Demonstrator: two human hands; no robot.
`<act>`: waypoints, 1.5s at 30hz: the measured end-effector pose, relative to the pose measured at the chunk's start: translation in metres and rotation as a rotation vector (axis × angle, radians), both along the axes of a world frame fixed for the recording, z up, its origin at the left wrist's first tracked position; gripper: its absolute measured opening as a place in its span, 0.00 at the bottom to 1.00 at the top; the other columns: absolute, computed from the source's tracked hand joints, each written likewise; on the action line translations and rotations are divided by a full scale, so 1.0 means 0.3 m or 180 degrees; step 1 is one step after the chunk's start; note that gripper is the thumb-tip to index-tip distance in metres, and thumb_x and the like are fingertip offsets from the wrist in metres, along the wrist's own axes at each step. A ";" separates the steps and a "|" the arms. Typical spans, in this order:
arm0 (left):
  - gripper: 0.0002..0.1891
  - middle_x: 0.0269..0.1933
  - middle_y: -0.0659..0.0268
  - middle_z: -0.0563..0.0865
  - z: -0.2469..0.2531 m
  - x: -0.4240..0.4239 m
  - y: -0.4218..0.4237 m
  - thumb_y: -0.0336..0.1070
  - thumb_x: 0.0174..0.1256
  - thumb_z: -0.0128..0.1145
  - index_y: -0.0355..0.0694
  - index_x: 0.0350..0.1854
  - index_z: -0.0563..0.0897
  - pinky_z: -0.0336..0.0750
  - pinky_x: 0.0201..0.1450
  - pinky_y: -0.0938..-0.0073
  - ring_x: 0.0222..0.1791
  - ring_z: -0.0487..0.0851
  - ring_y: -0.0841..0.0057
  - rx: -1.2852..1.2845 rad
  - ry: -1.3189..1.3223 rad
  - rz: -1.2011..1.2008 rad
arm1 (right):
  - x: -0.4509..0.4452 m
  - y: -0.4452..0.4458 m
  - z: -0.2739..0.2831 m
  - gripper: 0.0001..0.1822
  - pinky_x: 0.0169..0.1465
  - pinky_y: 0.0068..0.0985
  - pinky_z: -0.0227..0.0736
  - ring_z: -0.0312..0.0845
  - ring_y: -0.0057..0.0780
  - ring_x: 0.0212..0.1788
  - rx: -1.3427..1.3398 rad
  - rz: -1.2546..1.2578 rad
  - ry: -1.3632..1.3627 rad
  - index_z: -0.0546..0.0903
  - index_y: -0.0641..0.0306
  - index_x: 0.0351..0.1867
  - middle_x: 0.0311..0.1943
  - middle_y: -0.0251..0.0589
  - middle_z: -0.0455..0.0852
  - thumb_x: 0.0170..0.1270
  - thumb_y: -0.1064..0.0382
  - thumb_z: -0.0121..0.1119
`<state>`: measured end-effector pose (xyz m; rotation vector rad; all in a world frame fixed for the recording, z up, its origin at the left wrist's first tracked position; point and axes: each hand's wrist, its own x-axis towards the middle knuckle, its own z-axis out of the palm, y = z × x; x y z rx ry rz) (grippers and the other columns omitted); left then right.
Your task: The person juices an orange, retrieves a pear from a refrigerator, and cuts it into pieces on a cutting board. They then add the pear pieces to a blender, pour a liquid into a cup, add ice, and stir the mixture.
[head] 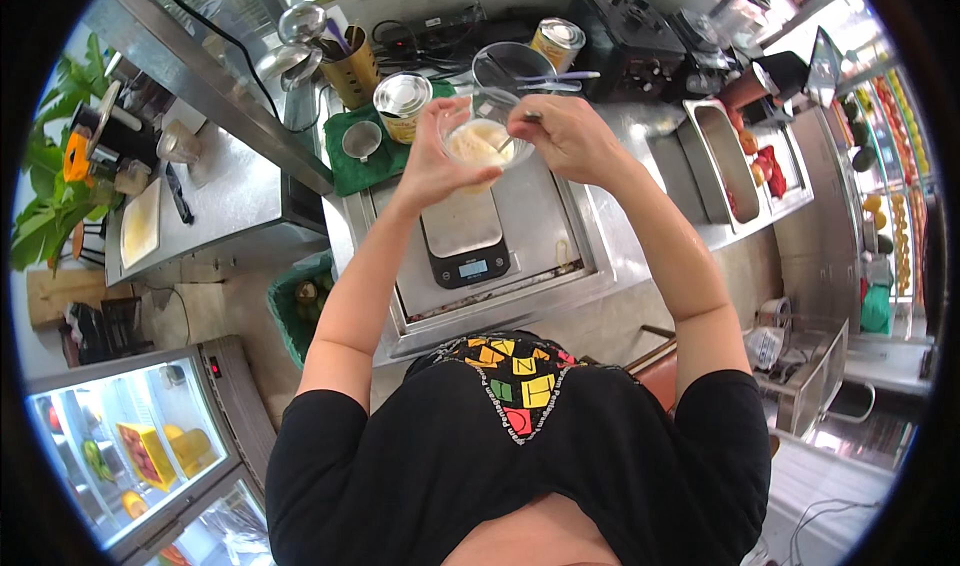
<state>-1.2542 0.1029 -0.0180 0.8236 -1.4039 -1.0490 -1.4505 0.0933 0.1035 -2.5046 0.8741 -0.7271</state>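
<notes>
My left hand (444,153) grips the side of a clear bowl (487,105), tilted and raised above the far end of a digital kitchen scale (463,225). Inside the bowl is a creamy, pale yellow mixture (480,142). My right hand (559,135) is closed on the handle of a metal utensil, probably a spoon (505,144), whose lower end is in the mixture. Just left of the bowl stands an opened tin can (403,105) on a green cloth (345,176), with a small metal cup (362,140) beside it.
Behind the bowl are a larger clear bowl (510,63) with purple-handled utensils (570,76), another can (559,41) and a black appliance (630,41). A gold utensil holder (352,71) stands at the back left. A deep steel pan (720,165) is at right, a green-lined bin (289,303) at lower left.
</notes>
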 end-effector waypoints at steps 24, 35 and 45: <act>0.53 0.62 0.54 0.67 0.119 0.028 -0.007 0.43 0.29 0.81 0.41 0.60 0.58 0.63 0.66 0.58 0.65 0.65 0.57 0.0102 -0.0018 -0.0823 | 0.040 0.059 0.046 0.12 0.31 0.21 0.72 0.77 0.21 0.25 0.0086 -0.0983 -0.1005 0.81 0.70 0.36 0.28 0.40 0.85 0.68 0.61 0.55; 0.54 0.63 0.53 0.65 0.102 0.008 -0.018 0.43 0.28 0.82 0.42 0.59 0.57 0.63 0.66 0.59 0.65 0.64 0.57 0.0089 0.0022 -0.0840 | 0.017 0.057 0.031 0.10 0.35 0.26 0.74 0.84 0.35 0.30 -0.0097 -0.1266 -0.0975 0.82 0.67 0.35 0.28 0.45 0.86 0.64 0.61 0.57; 0.54 0.63 0.53 0.64 0.072 -0.030 -0.049 0.44 0.28 0.82 0.41 0.60 0.57 0.64 0.66 0.58 0.65 0.64 0.58 0.0062 0.0035 -0.0851 | -0.017 0.020 -0.027 0.11 0.34 0.26 0.73 0.82 0.34 0.29 -0.0075 -0.1495 -0.0813 0.81 0.69 0.33 0.27 0.46 0.85 0.65 0.60 0.56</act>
